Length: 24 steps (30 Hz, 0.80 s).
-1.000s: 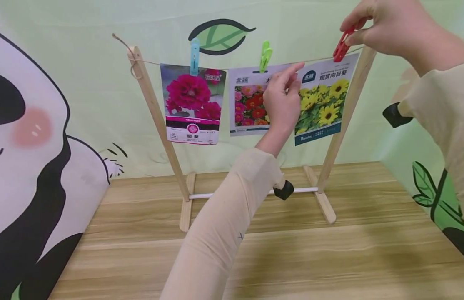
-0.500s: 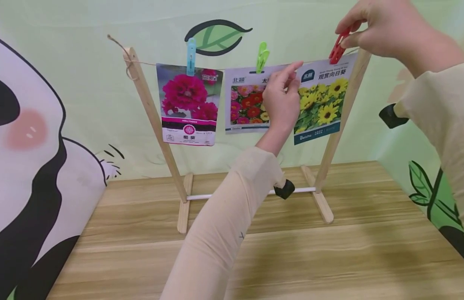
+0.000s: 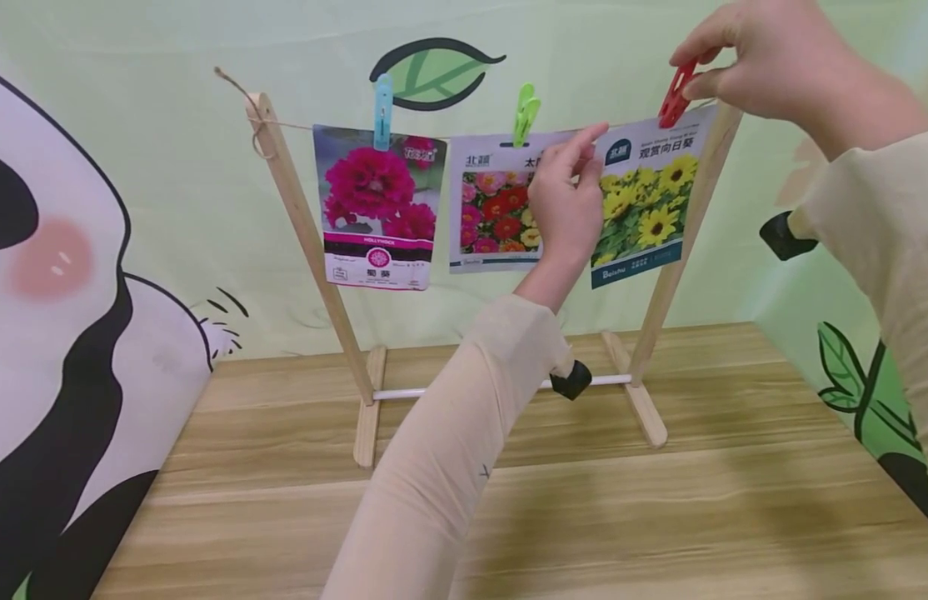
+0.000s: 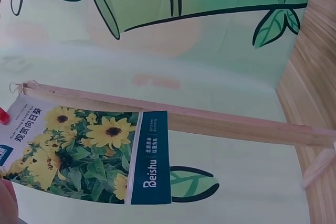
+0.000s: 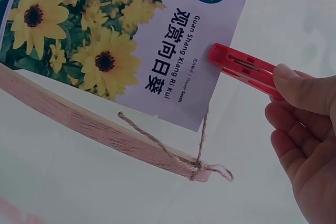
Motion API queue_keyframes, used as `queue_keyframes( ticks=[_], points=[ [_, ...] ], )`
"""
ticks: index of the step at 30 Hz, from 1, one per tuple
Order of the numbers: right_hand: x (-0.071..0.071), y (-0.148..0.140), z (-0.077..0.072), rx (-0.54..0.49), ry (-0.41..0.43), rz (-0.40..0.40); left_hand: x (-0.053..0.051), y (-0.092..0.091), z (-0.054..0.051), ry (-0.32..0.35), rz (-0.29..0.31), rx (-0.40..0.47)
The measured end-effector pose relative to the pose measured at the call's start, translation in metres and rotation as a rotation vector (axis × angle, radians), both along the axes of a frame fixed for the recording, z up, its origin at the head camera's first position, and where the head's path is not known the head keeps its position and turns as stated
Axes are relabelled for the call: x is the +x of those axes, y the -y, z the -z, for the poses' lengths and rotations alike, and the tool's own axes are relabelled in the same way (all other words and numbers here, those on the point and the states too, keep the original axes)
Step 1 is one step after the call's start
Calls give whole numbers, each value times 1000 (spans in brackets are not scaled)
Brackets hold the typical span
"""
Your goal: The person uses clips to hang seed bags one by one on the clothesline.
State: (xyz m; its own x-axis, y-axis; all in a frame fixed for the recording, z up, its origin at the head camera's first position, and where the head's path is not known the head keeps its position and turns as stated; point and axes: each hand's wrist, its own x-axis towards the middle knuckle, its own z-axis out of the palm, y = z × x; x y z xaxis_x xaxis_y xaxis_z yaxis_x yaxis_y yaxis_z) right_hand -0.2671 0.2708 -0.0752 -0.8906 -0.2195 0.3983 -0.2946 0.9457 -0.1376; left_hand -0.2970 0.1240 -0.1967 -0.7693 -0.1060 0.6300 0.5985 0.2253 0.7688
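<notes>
My right hand (image 3: 782, 62) pinches a red clothespin (image 5: 244, 69) between thumb and fingers. The clothespin's tip overlaps the top edge of a sunflower seed packet (image 4: 100, 150) on the twine. In the head view, my left hand (image 3: 569, 196) is at that packet's upper left corner, pinching its edge; the exact finger contact is partly hidden. Left of this hand hangs a zinnia-like flower packet (image 3: 494, 221) under a green clothespin (image 3: 526, 115), partly covered by the hand. A hollyhock packet (image 3: 377, 208) hangs farther left under a blue clothespin (image 3: 383, 112).
Twine (image 3: 291, 125) runs between two wooden posts (image 3: 306, 233), knotted at the right post's top (image 5: 194, 169). A white rod (image 3: 400, 393) joins the feet on the wood-grain table (image 3: 659, 517). Behind stands a printed panda backdrop (image 3: 164, 183).
The head view has shifted slightly, moving the rack a little left in frame. Both hands keep nearly the same places, the right still on the red clothespin.
</notes>
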Motion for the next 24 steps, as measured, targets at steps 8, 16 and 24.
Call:
queue_keyframes(
  ticks=[8, 16, 24],
  points=[
    [1, -1, 2, -4, -34, -7, -2, 0, 2, -18, 2, -13],
    [-2, -1, 5, -9, -55, -24, -2, 2, 4, -35, 8, -4],
    [-4, -2, 9, -41, -76, -21, -1, 4, 6, -47, 23, 34]
  ],
)
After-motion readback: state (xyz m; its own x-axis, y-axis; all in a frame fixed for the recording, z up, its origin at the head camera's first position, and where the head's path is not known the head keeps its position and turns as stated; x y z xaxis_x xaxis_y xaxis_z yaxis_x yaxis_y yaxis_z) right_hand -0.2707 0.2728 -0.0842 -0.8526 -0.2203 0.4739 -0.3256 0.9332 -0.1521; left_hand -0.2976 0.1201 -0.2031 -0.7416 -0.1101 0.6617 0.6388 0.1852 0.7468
